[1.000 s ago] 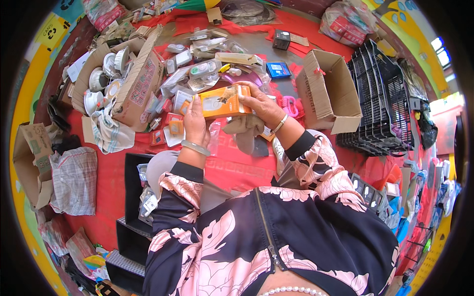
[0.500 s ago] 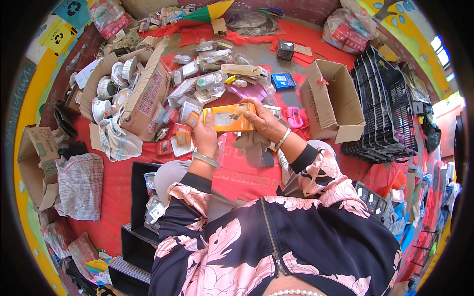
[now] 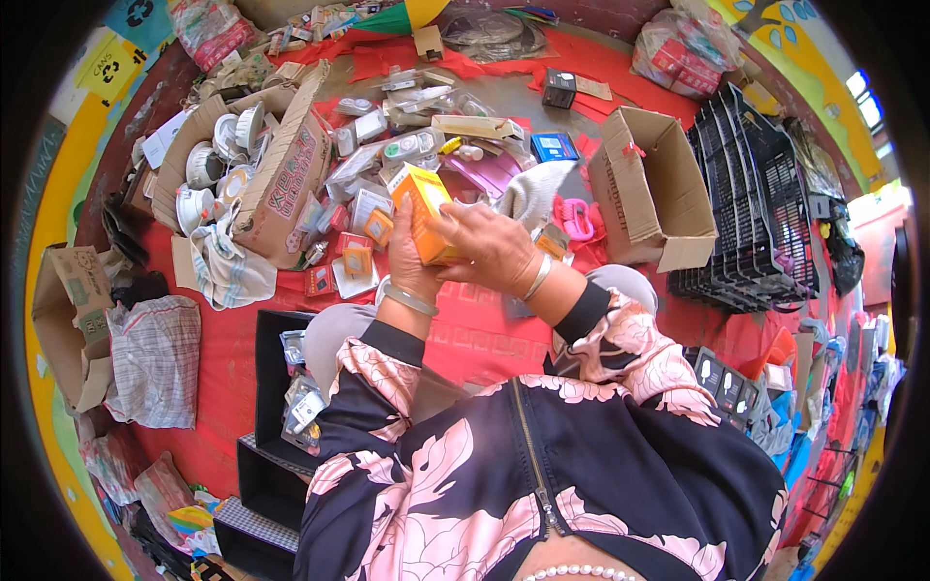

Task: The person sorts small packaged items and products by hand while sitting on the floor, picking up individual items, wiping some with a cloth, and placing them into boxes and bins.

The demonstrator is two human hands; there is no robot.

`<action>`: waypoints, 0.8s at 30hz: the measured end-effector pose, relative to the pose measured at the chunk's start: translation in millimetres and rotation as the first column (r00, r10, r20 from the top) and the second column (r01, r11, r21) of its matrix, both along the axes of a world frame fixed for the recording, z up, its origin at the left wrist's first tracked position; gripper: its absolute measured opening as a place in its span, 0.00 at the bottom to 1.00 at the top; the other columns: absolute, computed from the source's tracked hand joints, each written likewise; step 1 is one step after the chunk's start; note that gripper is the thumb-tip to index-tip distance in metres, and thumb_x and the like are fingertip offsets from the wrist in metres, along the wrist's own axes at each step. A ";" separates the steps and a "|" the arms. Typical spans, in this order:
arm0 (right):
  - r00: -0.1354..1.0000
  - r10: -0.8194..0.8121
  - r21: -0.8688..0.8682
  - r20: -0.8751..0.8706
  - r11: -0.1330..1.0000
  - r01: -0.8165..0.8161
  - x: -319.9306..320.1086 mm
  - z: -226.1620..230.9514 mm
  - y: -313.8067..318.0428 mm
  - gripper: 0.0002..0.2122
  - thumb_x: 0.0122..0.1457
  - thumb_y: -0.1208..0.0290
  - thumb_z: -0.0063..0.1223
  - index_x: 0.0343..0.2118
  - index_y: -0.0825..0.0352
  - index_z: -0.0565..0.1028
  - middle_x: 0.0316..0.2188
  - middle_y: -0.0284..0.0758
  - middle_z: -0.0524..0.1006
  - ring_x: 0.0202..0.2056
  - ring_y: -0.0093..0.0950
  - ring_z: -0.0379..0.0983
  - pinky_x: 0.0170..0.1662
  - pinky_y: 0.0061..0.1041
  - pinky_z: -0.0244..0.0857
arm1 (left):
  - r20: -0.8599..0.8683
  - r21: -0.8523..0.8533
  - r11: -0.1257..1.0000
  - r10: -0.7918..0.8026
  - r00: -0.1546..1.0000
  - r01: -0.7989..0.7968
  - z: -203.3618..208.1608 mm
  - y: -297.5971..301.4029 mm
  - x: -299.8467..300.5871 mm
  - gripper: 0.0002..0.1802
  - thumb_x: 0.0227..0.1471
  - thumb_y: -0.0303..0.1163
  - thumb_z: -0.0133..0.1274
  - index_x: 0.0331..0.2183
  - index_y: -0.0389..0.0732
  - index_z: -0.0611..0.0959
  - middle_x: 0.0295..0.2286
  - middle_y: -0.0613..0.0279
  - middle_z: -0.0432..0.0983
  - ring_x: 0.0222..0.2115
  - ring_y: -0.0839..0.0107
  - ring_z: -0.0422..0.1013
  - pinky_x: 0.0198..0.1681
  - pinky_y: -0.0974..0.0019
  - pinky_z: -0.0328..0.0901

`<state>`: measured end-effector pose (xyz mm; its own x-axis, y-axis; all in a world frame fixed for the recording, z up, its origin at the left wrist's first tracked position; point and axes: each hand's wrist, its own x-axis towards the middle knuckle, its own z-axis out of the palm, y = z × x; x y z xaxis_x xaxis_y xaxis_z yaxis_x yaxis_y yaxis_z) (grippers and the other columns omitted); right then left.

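Observation:
My left hand (image 3: 414, 254) is closed round a small orange cardboard box (image 3: 423, 189), held tilted above the red floor covering. My right hand (image 3: 496, 244) lies against the box's right side with its fingers bent. A greyish cloth (image 3: 539, 192) sticks out beyond those fingers and seems gripped in them; its inner part is hidden. Just past my hands lies a heap of packaged small goods (image 3: 412, 145), with a purple piece (image 3: 487, 174) and a pink plastic item (image 3: 577, 220) at its right. Small orange-and-white packets (image 3: 356, 261) lie left of my left wrist.
At left, an open carton (image 3: 281, 194) holds several round white lamp fittings (image 3: 205, 167), a striped cloth (image 3: 232, 266) over its edge. Another open carton (image 3: 625, 194) and a black plastic crate (image 3: 746, 203) stand at right. Black boxes (image 3: 271, 484) line my left side.
The orange box has been turned from lying flat to a tilted, more upright position. My right hand has moved from its far end onto its side, and the cloth has swung up and away from me.

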<state>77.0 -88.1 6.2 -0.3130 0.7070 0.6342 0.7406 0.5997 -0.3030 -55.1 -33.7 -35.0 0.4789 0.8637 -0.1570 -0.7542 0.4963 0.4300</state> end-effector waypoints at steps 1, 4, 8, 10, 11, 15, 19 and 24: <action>0.986 0.001 -0.095 -0.167 0.995 -0.017 5.0 1.5 0.3 0.23 0.43 0.65 0.59 0.44 0.61 0.67 0.38 0.40 0.71 0.34 0.34 0.71 0.36 0.26 0.67 | 0.030 -0.012 1.000 -0.011 0.999 0.011 -0.8 0.0 -0.9 0.26 0.53 0.50 0.44 0.47 0.41 0.69 0.40 0.58 0.70 0.40 0.65 0.69 0.43 0.59 0.65; 0.632 -0.151 -0.264 -0.760 0.960 -0.090 40.3 7.1 15.0 0.15 0.50 0.69 0.57 0.40 0.68 0.72 0.35 0.35 0.74 0.37 0.26 0.70 0.43 0.23 0.64 | 0.109 0.008 0.999 -0.050 0.993 0.049 16.0 -5.4 -2.1 0.24 0.55 0.47 0.40 0.49 0.43 0.68 0.41 0.58 0.71 0.39 0.62 0.70 0.41 0.56 0.66; -0.216 -0.110 -0.026 -0.970 0.933 -0.358 68.9 43.5 17.9 0.15 0.58 0.62 0.46 0.40 0.70 0.71 0.39 0.38 0.72 0.40 0.26 0.70 0.44 0.25 0.64 | 0.161 0.035 0.998 -0.061 0.985 0.056 4.1 -6.6 -4.2 0.24 0.57 0.47 0.35 0.49 0.44 0.68 0.43 0.58 0.69 0.43 0.62 0.67 0.44 0.55 0.64; -0.114 -0.081 -0.021 -0.990 0.892 -0.451 49.7 48.9 8.7 0.16 0.59 0.60 0.43 0.43 0.68 0.70 0.42 0.39 0.71 0.44 0.29 0.68 0.45 0.27 0.63 | 0.184 -0.023 0.995 -0.095 0.978 0.100 7.3 -10.2 -1.3 0.23 0.57 0.47 0.34 0.48 0.44 0.68 0.44 0.59 0.69 0.43 0.61 0.67 0.45 0.55 0.63; 0.007 -0.102 -0.091 -0.995 0.856 -0.509 36.4 42.2 6.2 0.17 0.59 0.59 0.41 0.45 0.66 0.69 0.45 0.38 0.70 0.46 0.31 0.67 0.46 0.30 0.62 | 0.195 -0.051 0.991 -0.111 0.974 0.123 9.1 -12.2 1.1 0.23 0.57 0.47 0.34 0.48 0.44 0.69 0.44 0.59 0.69 0.44 0.61 0.67 0.45 0.54 0.63; 0.987 0.142 -0.151 0.072 0.980 -0.130 -0.8 1.7 4.6 0.18 0.57 0.58 0.41 0.48 0.58 0.69 0.51 0.37 0.66 0.55 0.37 0.58 0.52 0.37 0.51 | 0.246 -0.070 0.988 -0.114 0.962 0.135 1.9 -33.2 8.8 0.27 0.57 0.51 0.31 0.49 0.44 0.67 0.46 0.59 0.67 0.47 0.62 0.64 0.52 0.55 0.58; 0.998 -0.061 -0.166 0.014 0.984 0.062 10.5 -7.5 17.6 0.15 0.57 0.62 0.42 0.47 0.54 0.70 0.53 0.37 0.64 0.57 0.40 0.55 0.52 0.41 0.51 | 0.249 -0.054 0.917 -0.370 0.895 0.395 9.7 -27.5 1.0 0.26 0.58 0.50 0.32 0.52 0.45 0.63 0.48 0.58 0.65 0.47 0.60 0.64 0.49 0.54 0.61; 0.877 -0.243 -0.416 -0.414 0.908 0.055 38.8 -16.7 46.5 0.15 0.56 0.60 0.44 0.38 0.67 0.74 0.34 0.45 0.75 0.37 0.41 0.71 0.40 0.29 0.64 | 0.282 -0.153 0.878 -0.401 0.872 0.453 -0.3 -31.7 14.0 0.24 0.58 0.45 0.35 0.50 0.41 0.67 0.45 0.55 0.68 0.44 0.60 0.68 0.48 0.55 0.63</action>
